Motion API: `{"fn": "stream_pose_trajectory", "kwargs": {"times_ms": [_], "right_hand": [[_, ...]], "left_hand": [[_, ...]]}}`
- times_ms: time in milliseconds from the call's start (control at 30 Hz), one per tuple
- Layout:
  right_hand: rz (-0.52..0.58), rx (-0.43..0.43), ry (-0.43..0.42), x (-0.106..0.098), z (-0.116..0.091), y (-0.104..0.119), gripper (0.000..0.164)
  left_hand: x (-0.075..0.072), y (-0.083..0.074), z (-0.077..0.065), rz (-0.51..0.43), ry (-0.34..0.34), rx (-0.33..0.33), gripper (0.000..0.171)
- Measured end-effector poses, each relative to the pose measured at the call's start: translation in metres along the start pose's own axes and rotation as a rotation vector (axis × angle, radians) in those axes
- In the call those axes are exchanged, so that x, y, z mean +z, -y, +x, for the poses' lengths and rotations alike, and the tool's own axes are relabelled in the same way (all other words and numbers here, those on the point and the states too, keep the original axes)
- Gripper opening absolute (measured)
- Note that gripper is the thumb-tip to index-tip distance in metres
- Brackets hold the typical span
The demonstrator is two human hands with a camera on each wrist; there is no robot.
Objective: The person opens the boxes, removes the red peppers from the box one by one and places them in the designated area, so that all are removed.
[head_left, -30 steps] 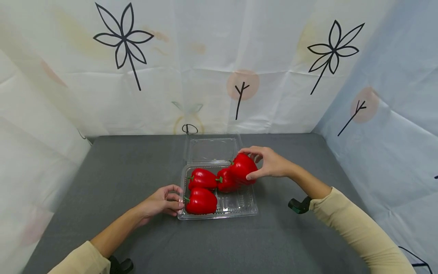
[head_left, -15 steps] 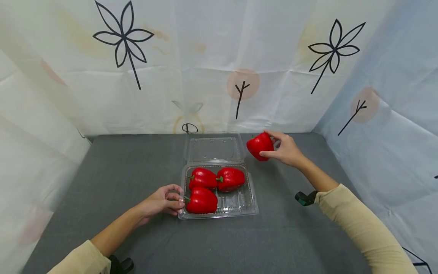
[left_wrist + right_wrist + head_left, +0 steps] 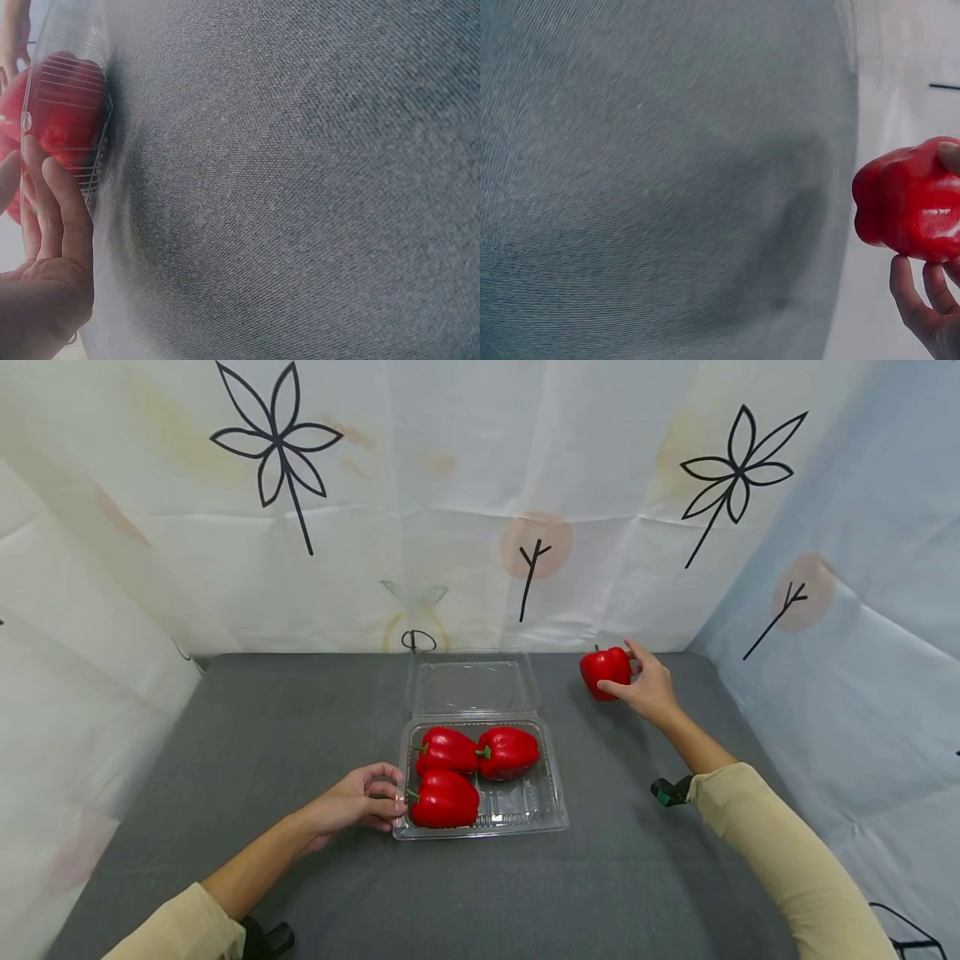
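Observation:
A red bell pepper [image 3: 603,672] with a green stem is in my right hand [image 3: 651,690], gripped between thumb and fingers at the back right of the table. In the right wrist view this bell pepper [image 3: 907,199] hangs above the cloth, its shadow apart from it. Three more red bell peppers [image 3: 444,799] lie in a clear plastic clamshell container [image 3: 525,822], two at the back and one at the front left. My left hand [image 3: 360,800] holds the container's left rim; in the left wrist view its fingers [image 3: 67,202] lie along the outer wall.
The container's clear lid [image 3: 472,687] lies folded back behind it. Grey cloth [image 3: 480,893] covers the table. White printed curtains [image 3: 457,510] stand along the back and both sides.
My right hand has lifted one bell pepper out of the container's right side and carried it back and to the right. The left hand stays at the rim.

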State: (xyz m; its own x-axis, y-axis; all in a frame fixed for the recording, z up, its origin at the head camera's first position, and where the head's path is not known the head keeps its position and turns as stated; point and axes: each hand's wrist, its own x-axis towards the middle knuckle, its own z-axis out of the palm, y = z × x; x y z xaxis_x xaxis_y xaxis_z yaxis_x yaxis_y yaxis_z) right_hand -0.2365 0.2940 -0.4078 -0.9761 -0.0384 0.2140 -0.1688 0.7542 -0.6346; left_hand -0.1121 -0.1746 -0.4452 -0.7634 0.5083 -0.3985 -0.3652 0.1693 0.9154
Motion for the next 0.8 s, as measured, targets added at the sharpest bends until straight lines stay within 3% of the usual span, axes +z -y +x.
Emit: {"fn": "stream_pose_trajectory", "kwargs": {"times_ms": [233, 500, 667, 800], "right_hand": [[0.034, 0.090, -0.073, 0.004, 0.000, -0.021, 0.077], [-0.019, 0.189, -0.121, 0.006, -0.002, -0.040, 0.070], [-0.032, 0.232, -0.100, 0.004, 0.000, -0.046, 0.069], [-0.034, 0.260, -0.035, 0.002, 0.001, -0.047, 0.073]], "left_hand": [[0.000, 0.001, 0.000, 0.008, -0.005, 0.000, 0.050], [0.000, 0.001, 0.001, 0.005, -0.005, -0.004, 0.049], [0.000, 0.001, 0.002, 0.008, -0.009, -0.005, 0.049], [-0.001, 0.003, 0.003, 0.010, -0.004, -0.007, 0.050]]}}
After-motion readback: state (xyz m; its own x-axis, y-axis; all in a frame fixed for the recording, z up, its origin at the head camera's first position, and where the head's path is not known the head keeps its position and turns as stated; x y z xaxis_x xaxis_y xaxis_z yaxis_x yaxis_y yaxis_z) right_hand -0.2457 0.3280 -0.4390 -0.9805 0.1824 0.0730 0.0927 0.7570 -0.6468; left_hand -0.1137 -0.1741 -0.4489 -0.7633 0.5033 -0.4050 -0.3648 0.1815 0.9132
